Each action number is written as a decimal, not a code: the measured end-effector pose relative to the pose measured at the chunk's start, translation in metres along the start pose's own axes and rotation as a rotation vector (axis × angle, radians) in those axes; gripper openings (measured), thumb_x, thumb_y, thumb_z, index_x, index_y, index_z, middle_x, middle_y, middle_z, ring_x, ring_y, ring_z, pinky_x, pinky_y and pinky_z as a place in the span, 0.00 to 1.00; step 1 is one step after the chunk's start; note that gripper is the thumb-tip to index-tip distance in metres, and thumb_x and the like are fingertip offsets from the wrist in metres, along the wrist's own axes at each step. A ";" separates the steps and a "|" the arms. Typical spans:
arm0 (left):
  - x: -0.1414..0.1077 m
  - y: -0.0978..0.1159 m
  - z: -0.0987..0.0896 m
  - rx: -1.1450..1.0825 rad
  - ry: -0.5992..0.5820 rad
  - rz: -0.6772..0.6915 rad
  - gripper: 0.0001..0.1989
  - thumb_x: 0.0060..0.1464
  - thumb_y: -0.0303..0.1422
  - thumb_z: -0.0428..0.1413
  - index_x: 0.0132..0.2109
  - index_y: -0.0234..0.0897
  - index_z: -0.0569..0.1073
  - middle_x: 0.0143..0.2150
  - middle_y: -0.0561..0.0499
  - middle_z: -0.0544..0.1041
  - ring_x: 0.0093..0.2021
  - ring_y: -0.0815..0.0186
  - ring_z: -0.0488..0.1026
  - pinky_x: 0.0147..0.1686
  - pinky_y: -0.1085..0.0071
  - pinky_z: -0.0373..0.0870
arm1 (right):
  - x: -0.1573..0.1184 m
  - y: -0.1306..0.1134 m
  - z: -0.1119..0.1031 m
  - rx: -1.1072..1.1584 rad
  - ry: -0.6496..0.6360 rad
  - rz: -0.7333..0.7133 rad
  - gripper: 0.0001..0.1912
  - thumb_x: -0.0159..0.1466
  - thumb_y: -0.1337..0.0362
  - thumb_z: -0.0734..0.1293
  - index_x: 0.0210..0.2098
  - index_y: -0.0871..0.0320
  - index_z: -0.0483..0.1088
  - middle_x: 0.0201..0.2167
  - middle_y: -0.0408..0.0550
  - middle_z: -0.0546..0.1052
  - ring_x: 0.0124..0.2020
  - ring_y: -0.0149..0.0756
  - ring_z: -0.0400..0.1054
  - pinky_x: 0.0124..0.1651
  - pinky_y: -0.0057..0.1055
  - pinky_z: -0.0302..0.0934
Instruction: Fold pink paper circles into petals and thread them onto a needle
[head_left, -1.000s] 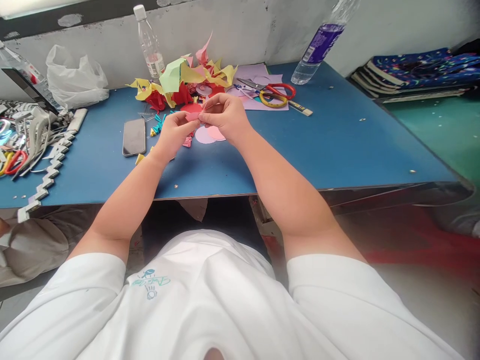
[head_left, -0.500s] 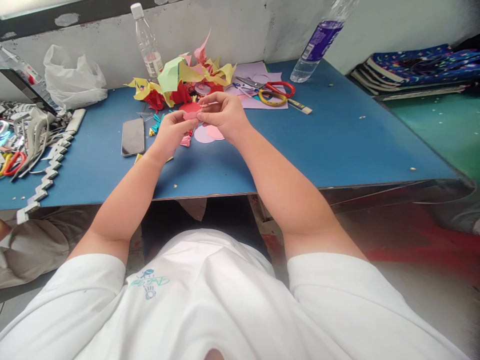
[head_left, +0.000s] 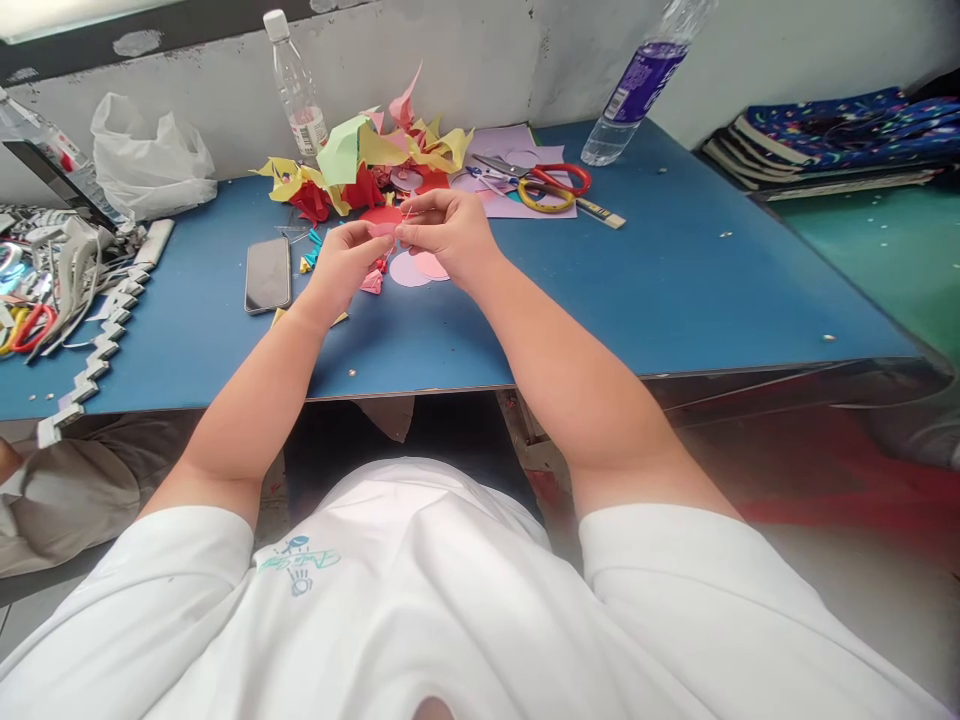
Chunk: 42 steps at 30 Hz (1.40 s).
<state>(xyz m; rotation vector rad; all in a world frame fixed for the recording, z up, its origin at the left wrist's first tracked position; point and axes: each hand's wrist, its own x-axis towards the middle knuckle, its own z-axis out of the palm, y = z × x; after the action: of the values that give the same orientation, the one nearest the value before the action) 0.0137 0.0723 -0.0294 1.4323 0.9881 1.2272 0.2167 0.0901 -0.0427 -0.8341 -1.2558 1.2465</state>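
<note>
Pink paper (head_left: 382,230) is pinched above the bench (head_left: 637,290), to the right of the phone (head_left: 268,275): the left hand (head_left: 345,262) has one edge, fingers drawn narrow, and the right hand (head_left: 450,235) nips the other. Behind the phone stand a white plastic bag (head_left: 154,165), leftward, and a capped clear bottle (head_left: 294,90); their contents I can't make out.

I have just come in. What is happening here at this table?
A person's left hand holds a small pink paper piece above the blue table, and the right hand pinches at its edge. Paper circles lie near the hands. Folded colourful paper is heaped behind them; scissors lie to the right and a phone to the left.
</note>
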 end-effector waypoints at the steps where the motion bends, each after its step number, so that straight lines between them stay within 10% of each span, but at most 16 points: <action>1: 0.000 -0.001 0.000 0.008 0.001 0.003 0.20 0.56 0.38 0.83 0.33 0.41 0.79 0.30 0.54 0.76 0.32 0.68 0.62 0.36 0.61 0.56 | 0.001 0.000 0.001 -0.001 -0.003 0.004 0.44 0.37 0.37 1.00 0.43 0.44 0.81 0.35 0.40 0.90 0.48 0.49 0.81 0.64 0.59 0.79; 13: -0.007 0.003 -0.001 0.071 -0.007 0.042 0.18 0.66 0.39 0.82 0.37 0.41 0.82 0.34 0.52 0.81 0.39 0.64 0.70 0.45 0.58 0.68 | 0.003 0.006 0.003 -0.008 0.039 -0.051 0.44 0.38 0.37 1.01 0.40 0.46 0.80 0.35 0.45 0.89 0.42 0.48 0.81 0.54 0.56 0.82; 32: 0.000 -0.004 -0.001 0.024 -0.019 -0.004 0.29 0.52 0.54 0.83 0.31 0.46 0.73 0.28 0.54 0.67 0.31 0.63 0.66 0.35 0.56 0.59 | 0.001 0.005 0.005 -0.007 -0.013 -0.092 0.43 0.41 0.45 1.03 0.45 0.46 0.81 0.39 0.45 0.90 0.57 0.57 0.89 0.60 0.53 0.89; 42: 0.001 -0.004 -0.003 0.027 -0.028 -0.010 0.28 0.49 0.56 0.85 0.30 0.47 0.78 0.27 0.53 0.69 0.30 0.61 0.70 0.31 0.57 0.63 | 0.000 0.004 0.006 0.008 -0.003 -0.069 0.33 0.48 0.57 0.99 0.43 0.48 0.81 0.39 0.46 0.87 0.54 0.54 0.87 0.48 0.45 0.89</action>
<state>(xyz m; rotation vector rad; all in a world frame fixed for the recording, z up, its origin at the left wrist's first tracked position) 0.0106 0.0743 -0.0330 1.4597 0.9947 1.1872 0.2099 0.0895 -0.0459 -0.7765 -1.2712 1.1974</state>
